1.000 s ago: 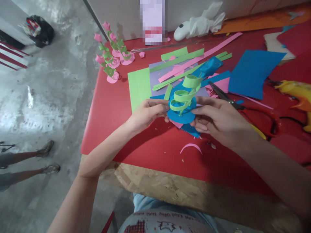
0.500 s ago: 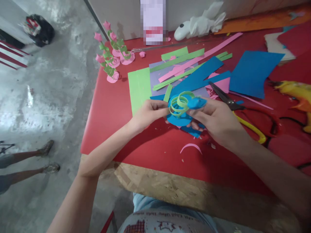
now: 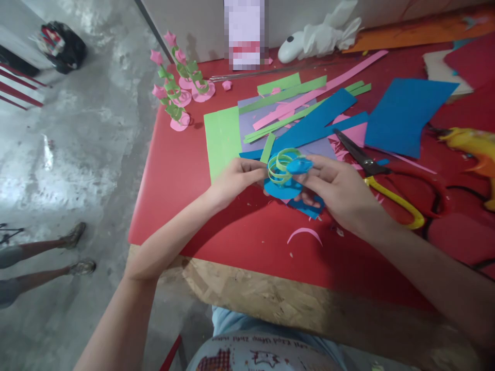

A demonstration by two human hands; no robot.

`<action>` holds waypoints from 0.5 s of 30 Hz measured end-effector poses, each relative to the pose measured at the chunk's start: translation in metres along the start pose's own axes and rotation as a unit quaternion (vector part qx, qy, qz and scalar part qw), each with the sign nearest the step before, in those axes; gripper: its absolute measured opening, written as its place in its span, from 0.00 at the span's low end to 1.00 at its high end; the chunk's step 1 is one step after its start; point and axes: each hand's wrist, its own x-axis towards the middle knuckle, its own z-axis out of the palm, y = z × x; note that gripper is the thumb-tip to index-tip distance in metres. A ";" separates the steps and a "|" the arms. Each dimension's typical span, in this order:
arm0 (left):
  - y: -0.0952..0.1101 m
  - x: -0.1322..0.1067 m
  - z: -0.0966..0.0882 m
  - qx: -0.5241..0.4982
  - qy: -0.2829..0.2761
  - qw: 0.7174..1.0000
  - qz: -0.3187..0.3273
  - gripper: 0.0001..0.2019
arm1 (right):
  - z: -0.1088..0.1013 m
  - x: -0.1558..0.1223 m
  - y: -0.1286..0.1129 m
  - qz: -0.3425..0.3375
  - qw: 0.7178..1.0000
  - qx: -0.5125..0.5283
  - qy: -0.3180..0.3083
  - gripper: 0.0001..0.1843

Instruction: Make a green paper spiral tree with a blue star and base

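Note:
Between my hands is a paper flower [image 3: 281, 189] with a round blue base, a curled green strip as its stem and a small blue star-like head [image 3: 299, 165]. My left hand [image 3: 244, 178] pinches its left side, at the edge of the base and the green curls. At the other side, my right hand [image 3: 335, 186] has thumb and fingers closed by the blue head. Some fingertips are hidden beneath the base. Scissors [image 3: 370, 164] with yellow and red handles lie half open just beyond my right hand.
Blue sheets [image 3: 410, 116], green strips [image 3: 286, 94] and a pink strip [image 3: 320, 91] cover the red table [image 3: 174, 206]. Several pink paper flowers [image 3: 180, 121] stand at the back left. A yellow glue gun [image 3: 469, 144] lies right. Another person's legs [image 3: 42, 281] show at left.
The blue flower head has moved left and slightly down, over the green curls, with my right hand following it. My left hand keeps nearly the same place.

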 end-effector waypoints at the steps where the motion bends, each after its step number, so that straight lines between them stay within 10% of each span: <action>1: 0.001 0.000 0.000 -0.009 -0.003 1.000 0.001 0.12 | -0.001 0.001 0.000 -0.002 1.000 0.001 0.001 0.11; 8: 0.004 -0.002 0.001 -0.016 0.032 0.999 -0.027 0.03 | -0.004 0.005 0.004 0.002 1.000 0.011 0.013 0.06; 15: -0.005 0.001 0.000 -0.040 0.013 0.998 0.050 0.15 | -0.005 0.005 0.006 0.016 0.999 0.041 0.026 0.16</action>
